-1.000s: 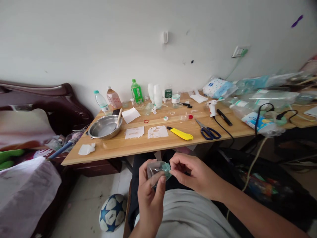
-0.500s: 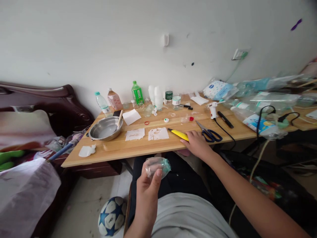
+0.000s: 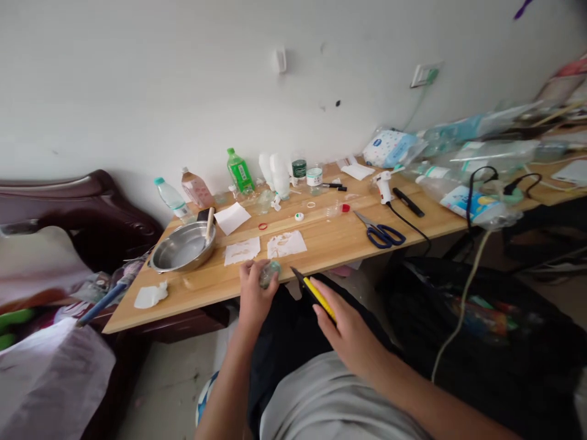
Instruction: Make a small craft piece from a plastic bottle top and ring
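Near the front edge of the wooden table, my left hand grips a clear cut piece of plastic bottle with a greenish end pointing right. Over my lap, my right hand is closed around a yellow utility knife, its dark tip pointing up and left toward the bottle piece. Knife and bottle piece are apart. Just beyond my hands, two stained white paper sheets lie flat on the table.
Blue-handled scissors, a white glue gun and a black marker lie to the right. A steel bowl stands left. Bottles, including a green one, line the wall. A black bag is below right.
My right hand has lifted the yellow utility knife off the table and brought it over my lap. My left hand has moved the bottle piece forward to the table edge. The view has shifted.
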The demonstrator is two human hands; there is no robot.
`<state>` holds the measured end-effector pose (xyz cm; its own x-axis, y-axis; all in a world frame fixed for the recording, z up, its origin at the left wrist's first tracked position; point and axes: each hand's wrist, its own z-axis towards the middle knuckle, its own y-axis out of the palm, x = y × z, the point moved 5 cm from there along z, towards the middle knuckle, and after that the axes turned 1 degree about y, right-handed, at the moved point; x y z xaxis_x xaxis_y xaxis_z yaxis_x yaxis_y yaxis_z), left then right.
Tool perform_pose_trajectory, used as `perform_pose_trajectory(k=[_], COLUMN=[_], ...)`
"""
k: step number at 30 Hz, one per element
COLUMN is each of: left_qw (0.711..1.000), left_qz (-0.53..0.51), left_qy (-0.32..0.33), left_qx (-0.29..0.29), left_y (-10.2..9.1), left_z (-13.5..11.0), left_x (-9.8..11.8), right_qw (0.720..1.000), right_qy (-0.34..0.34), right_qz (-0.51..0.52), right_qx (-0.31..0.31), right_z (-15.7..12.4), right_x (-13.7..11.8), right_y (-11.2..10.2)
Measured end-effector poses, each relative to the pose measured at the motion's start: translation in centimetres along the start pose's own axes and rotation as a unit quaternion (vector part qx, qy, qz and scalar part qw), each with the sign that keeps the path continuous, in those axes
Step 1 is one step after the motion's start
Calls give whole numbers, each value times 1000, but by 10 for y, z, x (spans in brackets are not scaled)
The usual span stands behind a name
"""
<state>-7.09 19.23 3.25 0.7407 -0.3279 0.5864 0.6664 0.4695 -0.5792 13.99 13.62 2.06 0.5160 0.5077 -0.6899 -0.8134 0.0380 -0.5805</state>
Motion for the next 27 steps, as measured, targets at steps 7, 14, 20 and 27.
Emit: perform_pose_trajectory(k=[7,14,20,27], left_qw=[999,998,998,998], left_qz=[4,22,33,33], left_qy=[51,56,50,55], left_qx=[-11,-18,-20,-14], left_y=[4,7,8,9], left_z=[1,4,4,3], left_x=[5,1,1,0], right_qw=[997,991,991,992], right_qy=[9,21,22,24], right_qz=[76,129,130,124], right_qx=[9,-16,-22,-15], right_z=[0,14,14,15], right_x=[-1,6,6,6], right_y=[30,35,37,41])
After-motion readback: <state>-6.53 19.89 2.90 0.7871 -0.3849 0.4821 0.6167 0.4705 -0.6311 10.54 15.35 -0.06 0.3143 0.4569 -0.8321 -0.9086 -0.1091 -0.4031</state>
